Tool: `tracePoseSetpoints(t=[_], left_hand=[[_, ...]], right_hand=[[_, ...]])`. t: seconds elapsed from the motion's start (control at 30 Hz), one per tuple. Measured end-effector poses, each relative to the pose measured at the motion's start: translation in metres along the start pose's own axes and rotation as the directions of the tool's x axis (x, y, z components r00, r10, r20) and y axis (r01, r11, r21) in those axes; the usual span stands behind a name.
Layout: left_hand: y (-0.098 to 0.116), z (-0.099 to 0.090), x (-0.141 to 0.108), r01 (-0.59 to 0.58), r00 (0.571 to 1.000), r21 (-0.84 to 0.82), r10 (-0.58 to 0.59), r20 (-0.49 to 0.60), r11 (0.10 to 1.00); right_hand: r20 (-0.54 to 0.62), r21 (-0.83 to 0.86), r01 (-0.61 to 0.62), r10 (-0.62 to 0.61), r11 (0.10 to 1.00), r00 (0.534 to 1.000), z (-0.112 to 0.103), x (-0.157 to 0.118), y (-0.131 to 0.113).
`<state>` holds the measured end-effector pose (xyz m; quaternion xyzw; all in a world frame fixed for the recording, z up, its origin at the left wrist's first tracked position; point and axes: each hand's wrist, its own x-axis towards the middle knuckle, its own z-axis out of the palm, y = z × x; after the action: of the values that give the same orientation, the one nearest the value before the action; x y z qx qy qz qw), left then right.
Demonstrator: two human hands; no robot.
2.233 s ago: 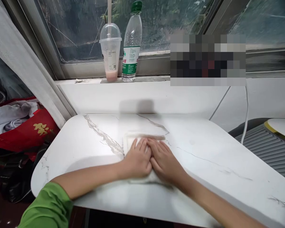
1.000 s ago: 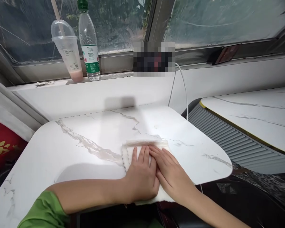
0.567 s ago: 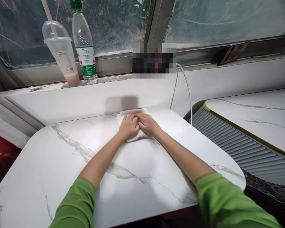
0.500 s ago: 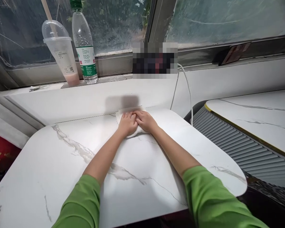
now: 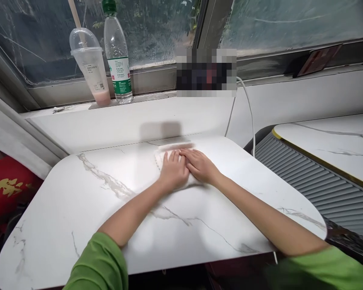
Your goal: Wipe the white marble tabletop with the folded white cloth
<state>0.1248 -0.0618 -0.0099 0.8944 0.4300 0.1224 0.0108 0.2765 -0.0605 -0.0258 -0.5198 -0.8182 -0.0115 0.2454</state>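
A white cloth (image 5: 179, 146) lies on the white marbled table (image 5: 109, 225) near its back edge. Both hands press down on it side by side. My left hand (image 5: 174, 170) rests flat on the cloth, fingers spread and pointing to the back. My right hand (image 5: 201, 165) touches it at the fingertips and lies on the cloth's right part with its fingers extended. Parts of the cloth are hidden under the palms.
On the window sill stand a plastic cup (image 5: 92, 72) with a straw and a clear bottle (image 5: 117, 60) with a green cap. A white cable (image 5: 251, 108) hangs at the wall. A second table (image 5: 335, 141) is at the right, a red item (image 5: 12, 185) at the left.
Both hands and the cloth have moved toward me and a little to the right over the table. The view has shifted slightly left, showing more of the red item.
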Motion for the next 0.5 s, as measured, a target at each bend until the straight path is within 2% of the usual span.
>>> tracePoseSetpoints(t=[0.13, 0.23, 0.37, 0.43, 0.5], left_hand=[[0.054, -0.005, -0.047, -0.088, 0.995, -0.017, 0.089, 0.054, 0.996], [0.099, -0.006, -0.069, -0.207, 0.976, -0.024, 0.208, 0.057, 0.978], [0.150, -0.004, -0.068, -0.339, 0.937, -0.028, 0.341, 0.079, 0.940], [0.166, -0.002, -0.058, -0.364, 0.924, -0.051, 0.368, 0.108, 0.930], [0.174, -0.001, -0.049, -0.363, 0.921, -0.071, 0.369, 0.122, 0.929]], right_hand=[[0.017, -0.007, 0.050, -0.050, 0.999, 0.999, -0.032, -0.074, -0.020], [0.016, -0.036, 0.021, -0.020, 0.999, 1.000, -0.058, -0.135, -0.024], [-0.043, -0.064, -0.077, 0.074, 0.995, 0.996, -0.081, -0.195, -0.006], [-0.065, -0.081, -0.113, 0.108, 0.990, 0.992, -0.088, -0.208, 0.007], [-0.052, -0.090, -0.128, 0.124, 0.988, 0.991, -0.093, -0.210, 0.017]])
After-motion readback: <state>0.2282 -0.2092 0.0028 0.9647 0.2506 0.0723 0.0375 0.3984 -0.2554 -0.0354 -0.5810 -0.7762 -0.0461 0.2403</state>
